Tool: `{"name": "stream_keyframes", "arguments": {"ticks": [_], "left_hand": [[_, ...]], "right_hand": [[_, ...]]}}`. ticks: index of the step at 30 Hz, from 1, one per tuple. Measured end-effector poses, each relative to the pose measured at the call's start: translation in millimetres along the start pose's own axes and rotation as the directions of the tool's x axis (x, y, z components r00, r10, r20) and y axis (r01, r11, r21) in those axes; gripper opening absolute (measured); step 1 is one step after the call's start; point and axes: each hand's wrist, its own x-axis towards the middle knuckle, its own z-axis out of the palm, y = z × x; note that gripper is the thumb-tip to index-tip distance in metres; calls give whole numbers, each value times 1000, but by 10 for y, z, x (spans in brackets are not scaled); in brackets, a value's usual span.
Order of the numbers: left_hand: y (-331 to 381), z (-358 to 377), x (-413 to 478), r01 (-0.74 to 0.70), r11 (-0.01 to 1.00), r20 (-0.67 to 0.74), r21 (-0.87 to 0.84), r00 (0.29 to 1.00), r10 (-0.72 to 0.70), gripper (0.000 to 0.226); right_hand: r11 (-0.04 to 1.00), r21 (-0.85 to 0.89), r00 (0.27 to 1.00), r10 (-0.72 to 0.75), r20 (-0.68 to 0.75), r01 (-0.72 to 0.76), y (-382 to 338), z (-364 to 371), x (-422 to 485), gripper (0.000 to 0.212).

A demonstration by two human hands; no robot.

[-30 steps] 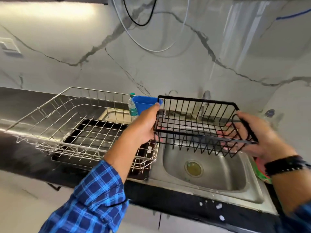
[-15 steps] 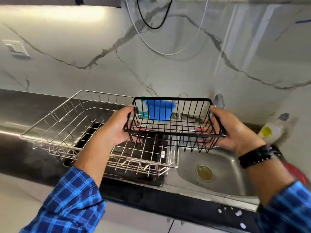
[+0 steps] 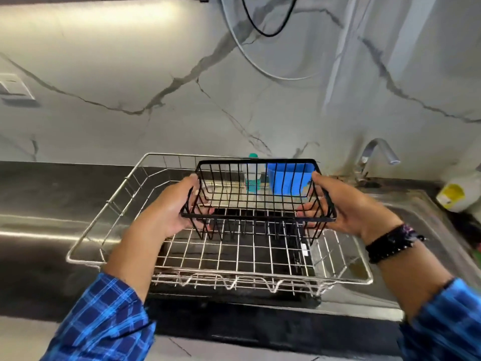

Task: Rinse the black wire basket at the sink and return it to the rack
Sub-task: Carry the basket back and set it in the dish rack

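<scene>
Head view: a black wire basket (image 3: 257,217) was held level by both hands, over the middle of a silver wire rack (image 3: 234,278). The left hand (image 3: 169,207) was curled round the basket's left end, thumb on the rim, fingers tucked under the side wires. The right hand (image 3: 346,204) was wrapped round the right end in the same way, fingers seen through the wires. The basket's bottom wires appeared clear of the rack's grid, though contact could not be ruled out from this angle. Nothing was seen inside the basket.

The rack was set on a dark tabletop (image 3: 52,204), its right end reaching over the steel sink (image 3: 426,217). A faucet (image 3: 374,152) was mounted behind the sink, at the right. A blue cup (image 3: 289,178) and a teal-capped bottle (image 3: 252,178) were seen through the basket's far wall, against the marble wall (image 3: 130,74). A white bottle with a yellow label (image 3: 458,194) was stood at the sink's far right corner. A black bracelet (image 3: 390,243) was worn on the right wrist, and blue plaid sleeves (image 3: 104,321) on both arms. Cables (image 3: 260,29) were hung looped on the wall above.
</scene>
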Motion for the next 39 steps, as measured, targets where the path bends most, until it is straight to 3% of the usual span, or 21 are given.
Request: {"name": "stream_keyframes", "arguments": {"ticks": [2, 8, 11, 14, 20, 25, 30, 35, 39], "left_hand": [[-37, -131, 90, 5, 997, -32, 73, 999, -3, 47], [-118, -313, 272, 13, 914, -122, 406, 992, 40, 31], [-210, -419, 407, 22, 771, -120, 636, 990, 70, 39], [-260, -460, 502, 33, 630, -144, 776, 982, 126, 30], [-310, -480, 654, 70, 542, -143, 838, 985, 92, 28], [-376, -495, 756, 74, 578, -109, 813, 994, 26, 31], [-410, -497, 779, 42, 480, -72, 876, 996, 44, 26], [-421, -512, 852, 20, 451, -77, 892, 991, 110, 21], [-452, -543, 910, 76, 424, -117, 903, 991, 71, 18]], "right_hand": [[997, -60, 997, 49, -52, -52, 55, 158, 70, 29], [950, -231, 978, 200, -63, -209, 272, 379, 458, 21], [928, -270, 966, 247, -70, -257, 417, 500, 623, 12], [920, -264, 957, 275, -91, -289, 522, 569, 756, 6], [915, -248, 948, 307, -84, -319, 667, 644, 917, 9], [914, -249, 948, 306, -89, -319, 738, 639, 995, 8], [903, -270, 942, 325, -81, -334, 793, 597, 1078, 6], [901, -299, 949, 305, -78, -314, 817, 582, 1139, 12], [897, -315, 949, 314, -40, -310, 824, 589, 1136, 14]]}}
